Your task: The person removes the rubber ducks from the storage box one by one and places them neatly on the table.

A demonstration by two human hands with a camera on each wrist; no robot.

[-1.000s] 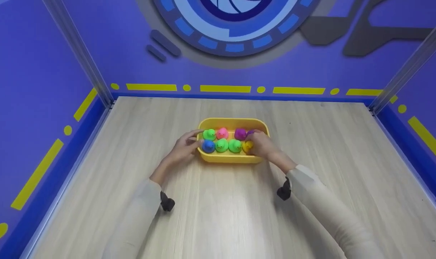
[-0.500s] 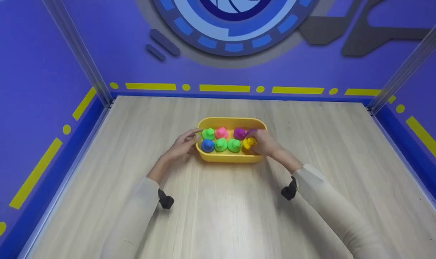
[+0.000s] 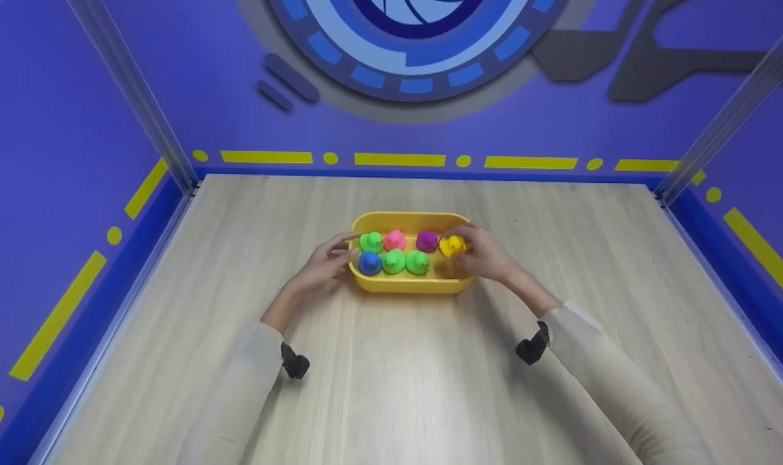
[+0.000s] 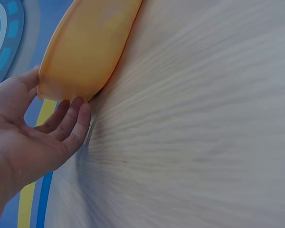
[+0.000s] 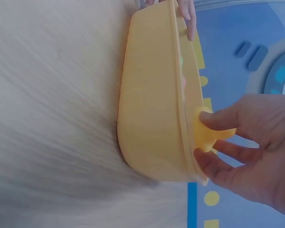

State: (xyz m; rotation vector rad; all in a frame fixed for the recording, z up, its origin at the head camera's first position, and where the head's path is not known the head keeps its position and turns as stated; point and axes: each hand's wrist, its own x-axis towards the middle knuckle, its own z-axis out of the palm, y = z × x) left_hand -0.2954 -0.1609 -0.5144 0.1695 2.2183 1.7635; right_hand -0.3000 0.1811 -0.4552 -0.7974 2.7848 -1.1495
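While the left hand (image 3: 323,268) steadies the tray (image 3: 407,285), fingers lightly curved against its end wall, the right hand (image 3: 485,255) pinches a yellow duck (image 3: 452,245) just above the rim at its own end. Lifting out looks like the step in hand; next the duck must clear the purple duck (image 3: 427,241) beside it. Only the right wrist view shows thumb and fingers closed on the duck, level with the rim.
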